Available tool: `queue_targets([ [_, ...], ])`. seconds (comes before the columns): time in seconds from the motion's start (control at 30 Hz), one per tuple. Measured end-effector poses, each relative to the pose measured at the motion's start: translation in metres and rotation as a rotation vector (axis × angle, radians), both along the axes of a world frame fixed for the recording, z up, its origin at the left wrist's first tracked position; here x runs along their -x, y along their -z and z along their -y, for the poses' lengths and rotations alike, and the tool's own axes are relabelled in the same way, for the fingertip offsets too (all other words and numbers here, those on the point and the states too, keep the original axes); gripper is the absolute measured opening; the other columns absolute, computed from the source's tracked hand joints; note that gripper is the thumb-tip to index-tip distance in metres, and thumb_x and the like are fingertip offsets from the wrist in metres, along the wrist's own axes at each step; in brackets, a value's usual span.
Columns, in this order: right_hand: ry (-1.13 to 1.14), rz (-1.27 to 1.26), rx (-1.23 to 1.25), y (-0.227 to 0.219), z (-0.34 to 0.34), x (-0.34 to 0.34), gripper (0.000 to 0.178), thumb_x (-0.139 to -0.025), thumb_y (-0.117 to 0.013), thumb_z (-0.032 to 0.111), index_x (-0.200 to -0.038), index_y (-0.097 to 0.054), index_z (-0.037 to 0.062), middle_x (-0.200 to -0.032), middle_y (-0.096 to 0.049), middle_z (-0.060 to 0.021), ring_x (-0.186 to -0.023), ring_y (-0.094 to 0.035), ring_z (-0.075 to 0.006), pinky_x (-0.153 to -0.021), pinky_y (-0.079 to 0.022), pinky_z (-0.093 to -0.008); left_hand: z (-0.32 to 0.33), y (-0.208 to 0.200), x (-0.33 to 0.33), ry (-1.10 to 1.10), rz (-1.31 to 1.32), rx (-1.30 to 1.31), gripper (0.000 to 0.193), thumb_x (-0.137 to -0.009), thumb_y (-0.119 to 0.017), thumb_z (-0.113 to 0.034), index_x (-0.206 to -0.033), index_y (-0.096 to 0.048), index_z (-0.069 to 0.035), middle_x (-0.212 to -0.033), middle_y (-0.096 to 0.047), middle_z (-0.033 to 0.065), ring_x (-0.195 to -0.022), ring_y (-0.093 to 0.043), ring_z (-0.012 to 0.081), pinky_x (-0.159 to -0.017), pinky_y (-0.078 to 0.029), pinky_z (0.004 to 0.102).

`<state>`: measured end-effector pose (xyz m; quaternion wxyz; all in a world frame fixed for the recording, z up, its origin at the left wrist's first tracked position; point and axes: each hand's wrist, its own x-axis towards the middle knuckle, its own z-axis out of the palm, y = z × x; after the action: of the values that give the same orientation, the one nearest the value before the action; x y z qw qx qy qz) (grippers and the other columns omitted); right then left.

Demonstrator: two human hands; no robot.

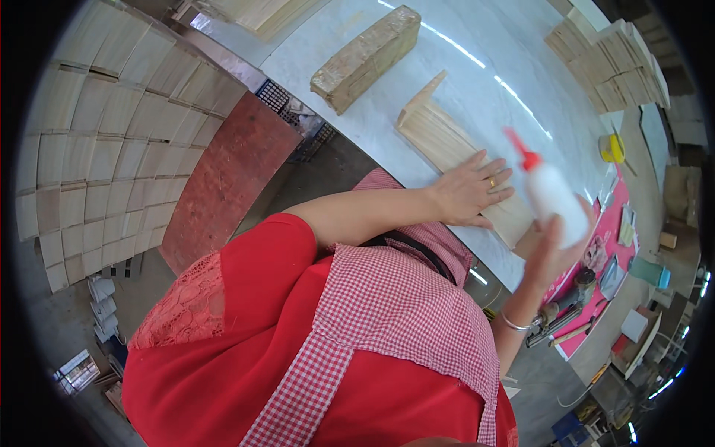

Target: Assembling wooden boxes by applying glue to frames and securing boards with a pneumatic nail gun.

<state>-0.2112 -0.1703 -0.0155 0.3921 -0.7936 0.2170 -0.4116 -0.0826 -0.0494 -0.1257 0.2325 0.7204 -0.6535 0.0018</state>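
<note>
Left hand point(477, 186): fingers slightly spread, palm down, resting flat on a pale wooden panel point(441, 135). Panel lies slantwise on the white counter point(477, 93), near the edge by the person; a short piece stands up at its far end. Right hand point(550, 249): fingers wrapped around a white bottle point(553, 197), held above the near end of the panel, red nozzle point(526, 153) tipped up and away; bottle slightly blurred. Wrapped block point(365, 59) farther left on the counter. Yellow tub point(612, 148) and pink sheet point(620, 192) to the right. Stacked wooden pieces point(611, 63) at far right.
</note>
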Motion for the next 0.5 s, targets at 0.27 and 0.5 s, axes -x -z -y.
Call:
queue_targets([
  [0.27, -0.397, -0.024, -0.106, -0.006, -0.072, -0.055, 0.063, -0.079, -0.081, 0.015, -0.13, -0.046, 0.0005, -0.124, -0.054, -0.014, -0.115, -0.056, -0.0226, -0.099, -0.047, -0.0351, 0.0, -0.017, -0.012, 0.085, -0.507, 0.289, 0.047, -0.082, -0.068, -0.038, -0.118, -0.059, -0.009, -0.121, -0.06, 0.0135, -0.117, -0.055, 0.0339, -0.1, -0.042, 0.0472],
  [0.5, -0.362, -0.092, -0.058, -0.013, -0.075, -0.067, 0.06, -0.081, -0.08, 0.013, -0.13, -0.047, 0.0004, -0.121, -0.056, -0.0125, -0.111, -0.058, -0.0206, -0.094, -0.048, -0.0318, -0.002, -0.02, -0.009, 0.019, -0.556, 0.425, 0.029, -0.082, -0.067, -0.026, -0.107, -0.061, -0.011, -0.11, -0.063, 0.0095, -0.105, -0.059, 0.0312, -0.09, -0.046, 0.0472],
])
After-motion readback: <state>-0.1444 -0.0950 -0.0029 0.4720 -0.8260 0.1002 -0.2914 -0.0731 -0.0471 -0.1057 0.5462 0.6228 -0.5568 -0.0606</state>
